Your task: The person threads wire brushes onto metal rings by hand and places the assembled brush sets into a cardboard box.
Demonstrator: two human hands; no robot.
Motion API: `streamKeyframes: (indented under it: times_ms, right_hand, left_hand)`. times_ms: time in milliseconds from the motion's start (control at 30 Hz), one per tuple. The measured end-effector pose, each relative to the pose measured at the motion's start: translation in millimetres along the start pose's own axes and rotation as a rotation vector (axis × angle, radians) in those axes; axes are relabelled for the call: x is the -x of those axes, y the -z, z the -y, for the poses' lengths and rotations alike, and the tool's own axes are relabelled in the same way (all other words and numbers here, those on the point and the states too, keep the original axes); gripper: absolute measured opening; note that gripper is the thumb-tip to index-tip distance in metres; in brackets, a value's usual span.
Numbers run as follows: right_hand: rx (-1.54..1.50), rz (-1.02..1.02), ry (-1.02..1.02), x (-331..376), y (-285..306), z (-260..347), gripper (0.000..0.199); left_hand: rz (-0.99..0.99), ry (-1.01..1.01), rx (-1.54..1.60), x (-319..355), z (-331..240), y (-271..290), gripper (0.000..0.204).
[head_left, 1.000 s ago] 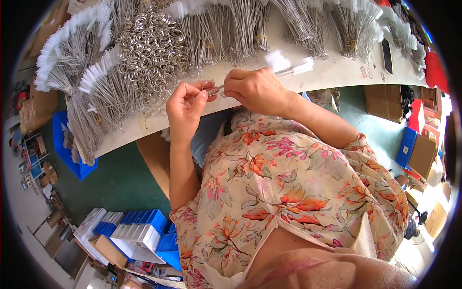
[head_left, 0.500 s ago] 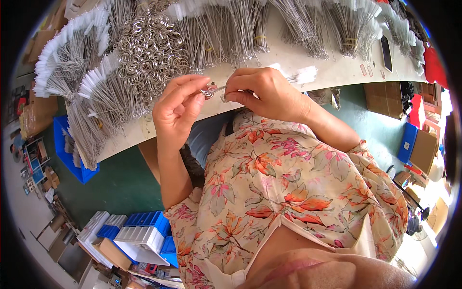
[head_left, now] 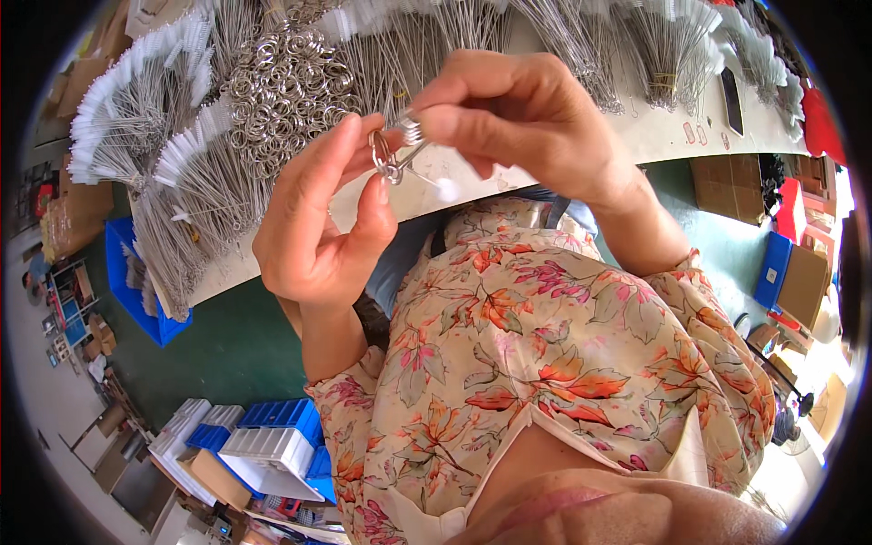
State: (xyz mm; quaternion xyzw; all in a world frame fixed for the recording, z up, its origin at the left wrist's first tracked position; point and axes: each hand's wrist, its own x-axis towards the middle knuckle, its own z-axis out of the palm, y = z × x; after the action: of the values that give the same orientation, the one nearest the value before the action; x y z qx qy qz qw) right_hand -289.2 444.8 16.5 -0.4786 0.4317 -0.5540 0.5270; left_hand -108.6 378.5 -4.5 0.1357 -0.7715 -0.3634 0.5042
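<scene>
My left hand (head_left: 318,218) is raised close to the camera and pinches a metal key ring (head_left: 381,150) between thumb and forefinger. My right hand (head_left: 518,113) grips the wire end of a thin brush (head_left: 413,136) and holds it against the ring; the brush's white tip (head_left: 445,189) hangs just below. Both hands meet at the ring, above the edge of the white table (head_left: 654,136).
A pile of loose metal rings (head_left: 286,82) lies on the table, among several bundles of wire brushes with white tips (head_left: 136,109). Blue bins (head_left: 272,418) and a white drawer box (head_left: 268,445) stand on the green floor at lower left. Cardboard boxes (head_left: 804,282) sit at right.
Both hands have lifted from the table toward the camera, carrying the ring and the brush together. They now look much larger in view.
</scene>
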Motion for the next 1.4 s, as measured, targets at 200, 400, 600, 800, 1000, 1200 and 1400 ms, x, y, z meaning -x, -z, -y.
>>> streamKeyframes:
  times_ms: [200, 400, 600, 800, 1000, 1200, 1400]
  right_hand:
    - [0.006, -0.052, 0.021, -10, -13, 2, 0.017]
    - [0.051, 0.043, 0.107, -15, -7, -2, 0.015]
    - [0.165, 0.031, 0.108, -15, -3, -4, 0.014]
    - [-0.031, 0.086, 0.0, -16, -7, -1, 0.013]
    - [0.353, -0.1, 0.399, -15, -13, -14, 0.011]
    - [0.208, -0.117, 0.336, -13, -23, -12, 0.01]
    - [0.043, -0.055, 0.197, -15, -25, -5, 0.011]
  left_hand:
    - [-0.021, -0.056, -0.191, -12, -3, 0, 0.034]
    - [0.028, -0.026, -0.075, -25, -1, 12, 0.033]
    - [0.164, 0.217, -0.008, -40, -12, 21, 0.029]
    - [0.257, 0.394, 0.193, -40, -12, 28, 0.019]
    - [0.185, 0.323, 0.093, -35, -14, 28, 0.022]
    - [0.034, 0.311, 0.06, -26, -26, 16, 0.028]
    - [0.01, 0.211, -0.036, -19, -26, 18, 0.03]
